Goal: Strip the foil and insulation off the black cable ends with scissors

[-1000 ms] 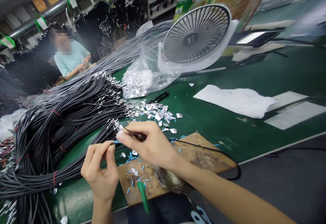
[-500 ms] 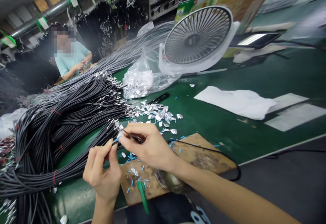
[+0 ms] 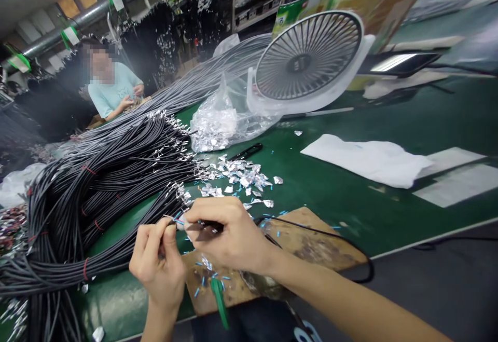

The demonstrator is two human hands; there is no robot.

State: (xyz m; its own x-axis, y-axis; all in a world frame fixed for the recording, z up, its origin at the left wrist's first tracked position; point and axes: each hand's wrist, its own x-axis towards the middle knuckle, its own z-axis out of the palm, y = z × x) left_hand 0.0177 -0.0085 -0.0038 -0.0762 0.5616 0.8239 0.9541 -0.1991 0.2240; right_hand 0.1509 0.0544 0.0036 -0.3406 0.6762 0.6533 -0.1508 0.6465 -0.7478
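Observation:
Between thumb and fingertips, my left hand [image 3: 157, 259] pinches the end of a dark cable, mostly hidden by the fingers. Thin inner wires [image 3: 178, 221], blue and reddish, show at its tip. Close against this tip is my right hand [image 3: 229, 233], closed around a dark slender tool [image 3: 212, 226] whose kind I cannot make out. The right fingertips touch or nearly touch the wire end, where something whitish shows. Just behind both hands lie the silvery ends of a bundle of dark cables [image 3: 128, 235], tied with red bands.
Foil scraps [image 3: 245, 173] and a black-handled tool [image 3: 248, 151] lie beyond my hands. Farther back are a plastic bag [image 3: 218, 124] and a fan [image 3: 309, 56]. A stained board [image 3: 311, 238] holds blue bits and a green strip [image 3: 219, 300]. A co-worker [image 3: 114, 90] sits at far left.
My right hand has turned slightly, and the tool now sits more hidden in its grip. Blue and reddish inner wires show more plainly at the cable tip. The view has shifted slightly.

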